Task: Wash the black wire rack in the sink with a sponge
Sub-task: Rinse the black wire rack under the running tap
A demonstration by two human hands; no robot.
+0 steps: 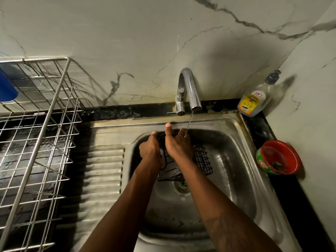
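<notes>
Steel sink (pixel 236 160), frame centre: our left hand (pixel 150 150) grips black wire rack (pixel 201 160) at its left edge; right hand (pixel 177 144) rests on it, fingers seemingly straight.

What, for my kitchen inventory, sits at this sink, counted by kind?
Wire racks: 2, black wire rack, silver wire dish drainer
Cleaner containers: 2, clear pump bottle, red round tub
Blue plastic vessel: 1
Curved chrome tap: 1
Total: 6
</notes>
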